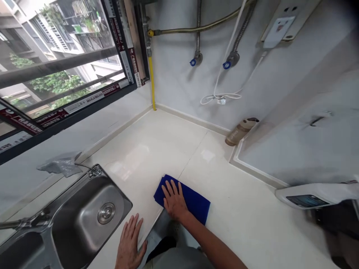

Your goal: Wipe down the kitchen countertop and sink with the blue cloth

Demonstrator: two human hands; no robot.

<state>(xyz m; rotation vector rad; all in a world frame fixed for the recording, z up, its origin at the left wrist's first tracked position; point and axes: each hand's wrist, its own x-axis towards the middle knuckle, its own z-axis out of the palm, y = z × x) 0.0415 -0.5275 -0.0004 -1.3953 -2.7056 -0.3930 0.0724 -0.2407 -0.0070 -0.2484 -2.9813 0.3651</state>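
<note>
Blue cloth (195, 201) sits under right hand (175, 203), palm flat; long axis seemingly runs rightward; left hand (129, 241) flat, apart.

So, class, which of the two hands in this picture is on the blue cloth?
The right hand, palm down on the blue cloth. The left hand is apart from it, by the counter edge beside the sink.

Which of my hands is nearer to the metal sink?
Your left hand. It is spread on the countertop right beside the metal sink. Your right hand is farther off, lying flat on the blue cloth.
</note>
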